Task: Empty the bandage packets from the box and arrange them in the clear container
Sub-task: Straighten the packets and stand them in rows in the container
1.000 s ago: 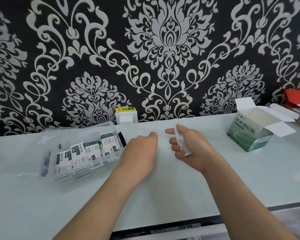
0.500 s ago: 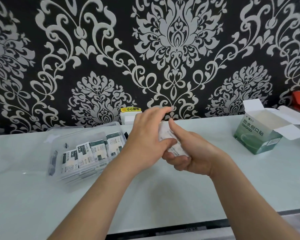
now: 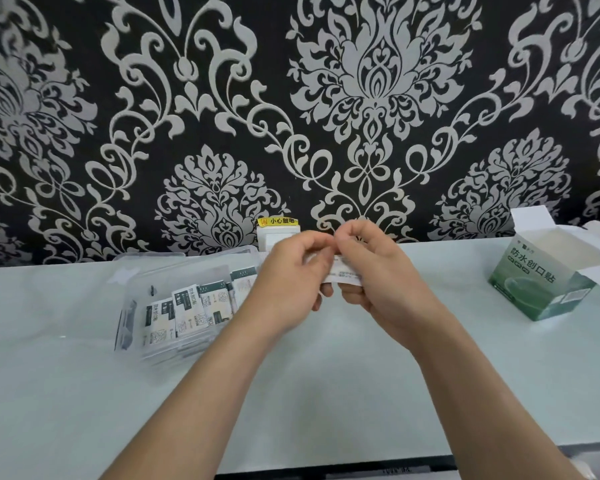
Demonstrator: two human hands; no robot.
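**Both hands pinch one thin packet between box and container**

Head view: the left hand and the right hand meet above the middle of the pale, glossy table. The fingers of both are curled round a small flat white paper bandage packet. Only a strip of it shows between the hands, so I cannot tell whether they hold one packet or a thin stack.

To the left, touching nothing but the table, stands the clear rectangular plastic container. A row of white-and-dark-green printed packets leans on edge inside it, each overlapping the next. Far right sits the green cardboard bandage box with its white flaps open. What remains inside it is hidden from this angle.

By the far wall, behind the hands, is a white wall socket with a yellow warning label, against black-and-silver damask wallpaper.

The packet looks almost weightless, thin and bendable, with a smooth paper skin that could slip or fan apart if several are held together. A light pinch by thumb and forefinger along one short edge should serve best. That leaves the opposite edge free to slide down beside the last packet in the row. Squeezing the middle would likely crease it.
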